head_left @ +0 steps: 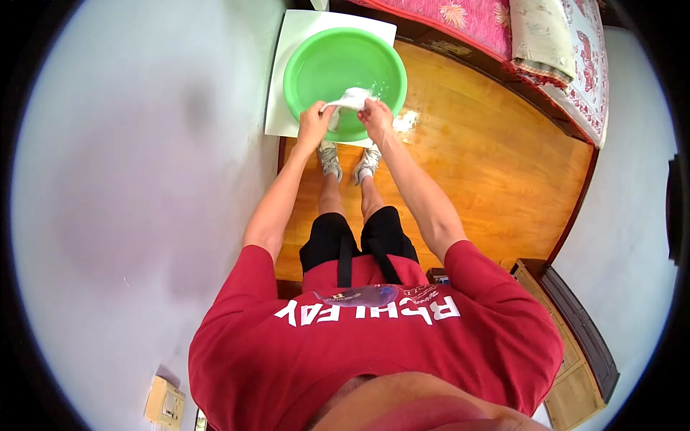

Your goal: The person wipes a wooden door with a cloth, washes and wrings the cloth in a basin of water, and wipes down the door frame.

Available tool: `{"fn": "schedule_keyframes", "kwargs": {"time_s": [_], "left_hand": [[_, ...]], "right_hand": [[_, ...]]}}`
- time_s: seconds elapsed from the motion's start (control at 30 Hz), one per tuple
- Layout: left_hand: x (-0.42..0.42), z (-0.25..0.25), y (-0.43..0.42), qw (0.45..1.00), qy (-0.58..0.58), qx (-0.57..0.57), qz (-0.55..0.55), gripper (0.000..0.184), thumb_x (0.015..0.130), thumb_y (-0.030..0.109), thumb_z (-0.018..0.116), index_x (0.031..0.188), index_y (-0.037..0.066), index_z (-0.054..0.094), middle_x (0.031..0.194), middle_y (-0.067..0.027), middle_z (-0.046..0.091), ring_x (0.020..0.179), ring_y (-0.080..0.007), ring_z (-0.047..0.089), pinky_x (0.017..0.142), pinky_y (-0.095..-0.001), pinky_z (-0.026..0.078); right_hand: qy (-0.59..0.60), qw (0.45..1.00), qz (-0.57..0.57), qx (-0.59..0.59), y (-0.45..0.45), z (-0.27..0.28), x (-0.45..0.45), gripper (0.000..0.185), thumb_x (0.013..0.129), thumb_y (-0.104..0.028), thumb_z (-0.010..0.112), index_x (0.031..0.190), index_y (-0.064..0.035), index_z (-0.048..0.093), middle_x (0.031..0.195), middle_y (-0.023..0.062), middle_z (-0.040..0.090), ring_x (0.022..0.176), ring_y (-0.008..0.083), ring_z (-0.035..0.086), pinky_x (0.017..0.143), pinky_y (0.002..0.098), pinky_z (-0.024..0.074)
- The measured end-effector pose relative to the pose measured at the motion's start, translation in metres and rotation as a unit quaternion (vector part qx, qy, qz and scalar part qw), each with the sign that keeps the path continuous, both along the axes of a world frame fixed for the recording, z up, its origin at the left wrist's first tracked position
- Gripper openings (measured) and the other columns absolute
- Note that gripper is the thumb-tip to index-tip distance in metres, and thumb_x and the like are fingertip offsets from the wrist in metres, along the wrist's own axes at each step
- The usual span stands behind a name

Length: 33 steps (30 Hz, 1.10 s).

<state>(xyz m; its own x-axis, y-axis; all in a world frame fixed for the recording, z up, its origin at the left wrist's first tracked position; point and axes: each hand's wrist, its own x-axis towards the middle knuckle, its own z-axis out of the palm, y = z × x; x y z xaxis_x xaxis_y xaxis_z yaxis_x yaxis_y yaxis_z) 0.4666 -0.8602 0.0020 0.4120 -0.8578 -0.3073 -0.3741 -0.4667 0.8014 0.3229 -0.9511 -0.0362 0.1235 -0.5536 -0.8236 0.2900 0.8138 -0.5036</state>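
Background: pale walls (144, 158) are seen on both sides, with a glossy wooden floor (496, 151) laid between them.
Bed (460, 14): placed beyond the floor on the right, covered in pink floral fabric; a folded cream textile (543, 32) is laid on it.
White bench (279, 108): set close beside the left wall, its square top partly covered by the basin.
Green basin (290, 82): rested on the bench, round and wide; white flecks are seen inside, toward its right.
White cloth (354, 98): held over the near part of the basin, stretched between both hands, with a fold hung below near the left one.
Left hand (313, 125): clamped on the cloth's left end.
Right hand (378, 121): clamped on the cloth's right end, near the left hand but apart from it.
Shoes (330, 159): planted just before the bench.
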Motion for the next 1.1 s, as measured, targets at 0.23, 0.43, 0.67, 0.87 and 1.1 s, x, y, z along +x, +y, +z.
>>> {"fn": "schedule_keyframes", "kwargs": {"time_s": [0.23, 0.43, 0.67, 0.87, 1.1], "left_hand": [[0.028, 0.03, -0.042, 0.98, -0.051, -0.128, 0.141, 0.022, 0.087, 0.022, 0.062, 0.091, 0.001, 0.063, 0.069, -0.0124, 0.06, 0.057, -0.0191, 0.054, 0.055, -0.0313, 0.042], [0.034, 0.018, -0.038, 0.965, -0.142, -0.22, 0.003, 0.016, 0.083, 0.015, 0.062, 0.091, 0.001, 0.062, 0.086, -0.015, 0.059, 0.077, -0.0311, 0.059, 0.068, -0.0391, 0.047], [0.027, -0.033, 0.004, 0.993, -0.06, 0.018, -0.1, 0.023, 0.083, 0.013, 0.06, 0.101, -0.002, 0.063, 0.103, -0.0178, 0.063, 0.094, -0.0341, 0.061, 0.082, -0.0368, 0.047], [0.023, -0.034, 0.002, 0.992, -0.074, -0.028, -0.101, 0.027, 0.085, 0.014, 0.057, 0.105, -0.004, 0.062, 0.112, -0.0211, 0.06, 0.103, -0.0348, 0.058, 0.091, -0.0374, 0.045], [0.04, -0.069, -0.01, 0.951, -0.229, -0.008, -0.209, 0.044, 0.085, 0.009, 0.052, 0.128, 0.0, 0.046, 0.14, -0.0206, 0.037, 0.128, -0.0388, 0.035, 0.106, -0.0425, 0.033]], "right_hand": [[-0.019, 0.98, 0.033, -0.197, -0.051, 0.039, 0.032, 0.013, 0.085, -0.007, 0.063, 0.09, -0.0028, 0.051, 0.084, 0.0071, 0.06, 0.075, 0.0164, 0.06, 0.069, 0.0325, 0.0535], [-0.073, 0.988, 0.004, -0.139, -0.044, 0.044, 0.016, 0.012, 0.087, -0.005, 0.06, 0.082, -0.0055, 0.049, 0.087, 0.0073, 0.059, 0.077, 0.0182, 0.06, 0.077, 0.0358, 0.055], [0.215, 0.865, 0.443, -0.1, -0.027, 0.023, -0.031, 0.026, 0.089, -0.023, 0.06, 0.087, 0.0027, 0.059, 0.082, 0.0104, 0.066, 0.065, 0.0209, 0.063, 0.065, 0.0342, 0.0545], [0.288, 0.741, 0.487, -0.363, -0.016, 0.011, -0.006, 0.022, 0.082, -0.019, 0.063, 0.095, -0.0012, 0.065, 0.096, 0.0179, 0.067, 0.087, 0.0346, 0.064, 0.077, 0.0372, 0.0516], [0.37, 0.404, 0.675, -0.494, -0.009, -0.034, 0.021, 0.066, 0.08, -0.032, 0.065, 0.139, -0.0193, 0.037, 0.15, 0.0128, 0.019, 0.136, 0.0363, 0.02, 0.108, 0.0548, 0.0209]]}}
